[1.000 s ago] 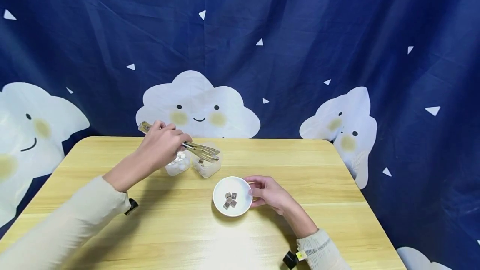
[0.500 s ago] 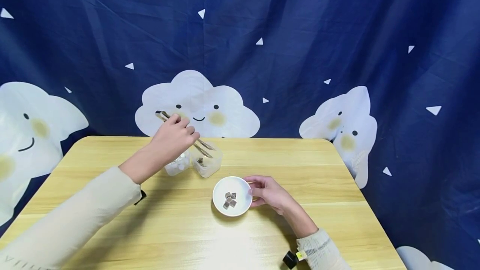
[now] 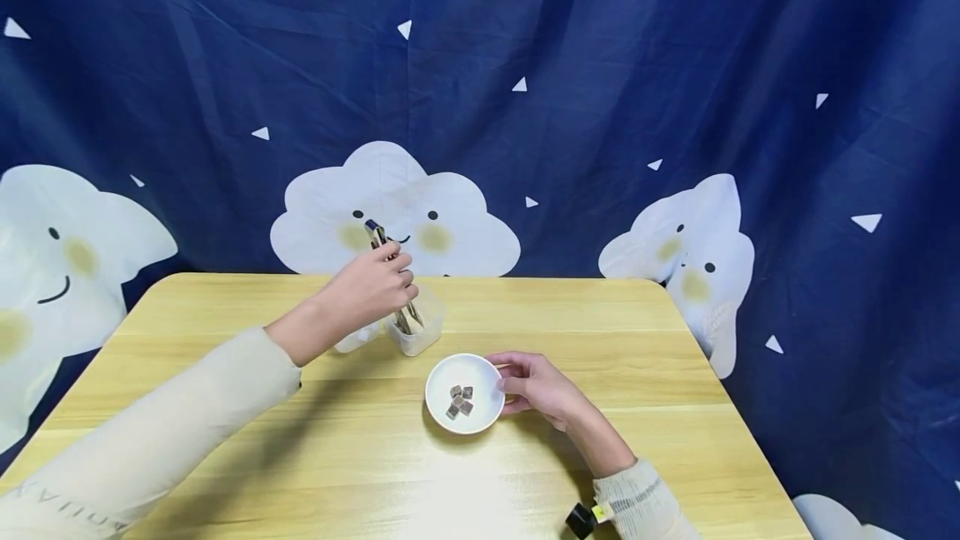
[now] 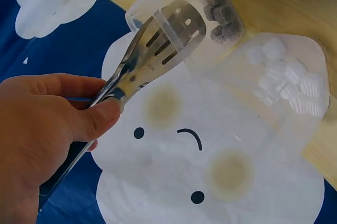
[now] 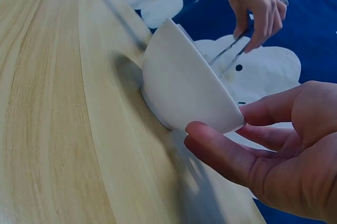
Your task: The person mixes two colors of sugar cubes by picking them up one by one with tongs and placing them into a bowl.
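My left hand (image 3: 371, 286) grips metal tongs (image 4: 139, 61) with slotted ends. In the head view the tongs point steeply down, their ends in a clear plastic container (image 3: 416, 347). Several brown cubes (image 4: 224, 16) lie in that container; the left wrist view shows the slotted ends close to them, and I cannot tell whether they touch. On the table stands a white bowl (image 3: 442, 369) with several brown cubes (image 3: 459, 401) at its bottom. My right hand (image 3: 543, 390) holds the bowl's right side, thumb and fingers at its rim (image 5: 239, 121).
A second clear container (image 4: 325, 95) with several white pieces (image 4: 287, 79) stands directly left of the first, partly behind my left hand in the head view. Both are near the back edge of the wooden table (image 3: 637, 357). A blue curtain (image 3: 570, 107) hangs behind.
My left hand has moved right and tipped the tongs from nearly level to steep, lowering their ends into the container of brown cubes. My right hand and the bowl have stayed still.
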### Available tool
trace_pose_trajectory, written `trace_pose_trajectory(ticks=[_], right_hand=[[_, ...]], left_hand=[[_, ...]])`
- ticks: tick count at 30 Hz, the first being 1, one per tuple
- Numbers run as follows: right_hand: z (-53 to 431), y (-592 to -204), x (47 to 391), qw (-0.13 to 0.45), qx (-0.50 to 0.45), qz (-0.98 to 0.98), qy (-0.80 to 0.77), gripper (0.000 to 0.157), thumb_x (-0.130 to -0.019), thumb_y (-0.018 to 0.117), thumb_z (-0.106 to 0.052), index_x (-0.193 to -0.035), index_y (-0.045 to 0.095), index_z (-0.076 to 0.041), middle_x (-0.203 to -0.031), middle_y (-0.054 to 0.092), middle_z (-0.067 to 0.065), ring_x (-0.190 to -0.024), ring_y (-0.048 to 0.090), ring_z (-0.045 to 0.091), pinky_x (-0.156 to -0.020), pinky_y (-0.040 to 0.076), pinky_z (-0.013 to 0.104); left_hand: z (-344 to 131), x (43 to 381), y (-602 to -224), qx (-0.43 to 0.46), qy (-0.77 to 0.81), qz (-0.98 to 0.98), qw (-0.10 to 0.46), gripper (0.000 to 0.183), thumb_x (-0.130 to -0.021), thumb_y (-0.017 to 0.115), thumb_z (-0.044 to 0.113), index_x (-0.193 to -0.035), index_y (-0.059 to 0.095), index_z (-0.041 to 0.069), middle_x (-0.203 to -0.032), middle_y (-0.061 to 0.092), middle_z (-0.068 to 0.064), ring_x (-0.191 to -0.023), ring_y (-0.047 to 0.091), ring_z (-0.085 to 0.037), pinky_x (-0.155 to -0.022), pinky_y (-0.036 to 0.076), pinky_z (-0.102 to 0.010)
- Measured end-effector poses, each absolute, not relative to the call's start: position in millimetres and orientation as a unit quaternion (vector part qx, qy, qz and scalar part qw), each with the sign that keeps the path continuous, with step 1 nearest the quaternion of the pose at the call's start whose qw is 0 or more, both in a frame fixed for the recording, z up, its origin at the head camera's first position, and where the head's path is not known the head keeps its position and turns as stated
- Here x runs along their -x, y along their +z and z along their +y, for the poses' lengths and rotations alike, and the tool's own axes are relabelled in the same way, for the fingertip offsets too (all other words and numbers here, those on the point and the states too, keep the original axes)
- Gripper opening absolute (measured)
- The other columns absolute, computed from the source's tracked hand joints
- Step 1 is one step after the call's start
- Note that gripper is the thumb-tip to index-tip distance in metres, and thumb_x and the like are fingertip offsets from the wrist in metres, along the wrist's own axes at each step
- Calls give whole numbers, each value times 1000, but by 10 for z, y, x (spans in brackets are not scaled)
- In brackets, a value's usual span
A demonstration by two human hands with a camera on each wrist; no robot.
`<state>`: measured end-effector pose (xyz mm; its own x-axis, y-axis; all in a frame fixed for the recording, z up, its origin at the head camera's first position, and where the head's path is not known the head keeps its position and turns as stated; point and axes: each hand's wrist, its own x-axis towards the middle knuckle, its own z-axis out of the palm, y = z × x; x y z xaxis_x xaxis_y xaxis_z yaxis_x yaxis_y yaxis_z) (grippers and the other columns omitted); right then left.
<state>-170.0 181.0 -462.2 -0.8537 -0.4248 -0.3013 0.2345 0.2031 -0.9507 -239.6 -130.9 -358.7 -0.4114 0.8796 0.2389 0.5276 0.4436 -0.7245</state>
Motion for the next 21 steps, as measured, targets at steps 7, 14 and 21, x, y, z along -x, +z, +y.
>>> trace_pose_trajectory(ticks=[7,14,21], right_hand=[[1805,-4628,1702,264,62,729,-629,46,-98,58,1,-144,54,4,-112,66,19,-92,71,21,-78,65,40],[1810,-4630,1704,264,65,731,-626,46,-99,59,-1,-144,53,5,-112,66,20,-91,71,20,-79,65,42],[1801,-4626,1702,264,60,732,-625,46,-98,59,0,-143,54,5,-112,66,20,-90,71,19,-79,65,42]], left_hand=[[-1249,2404,-3613,453,318,-778,299,11,-88,76,17,-80,71,22,-78,72,7,-83,52,-20,-93,40,-36],[-1230,2443,-3636,453,320,-782,283,10,-89,76,15,-82,73,22,-80,75,7,-85,55,-21,-97,41,-38],[-1242,2481,-3634,450,315,-789,276,10,-86,80,17,-81,74,24,-79,75,8,-85,56,-21,-96,42,-37]])
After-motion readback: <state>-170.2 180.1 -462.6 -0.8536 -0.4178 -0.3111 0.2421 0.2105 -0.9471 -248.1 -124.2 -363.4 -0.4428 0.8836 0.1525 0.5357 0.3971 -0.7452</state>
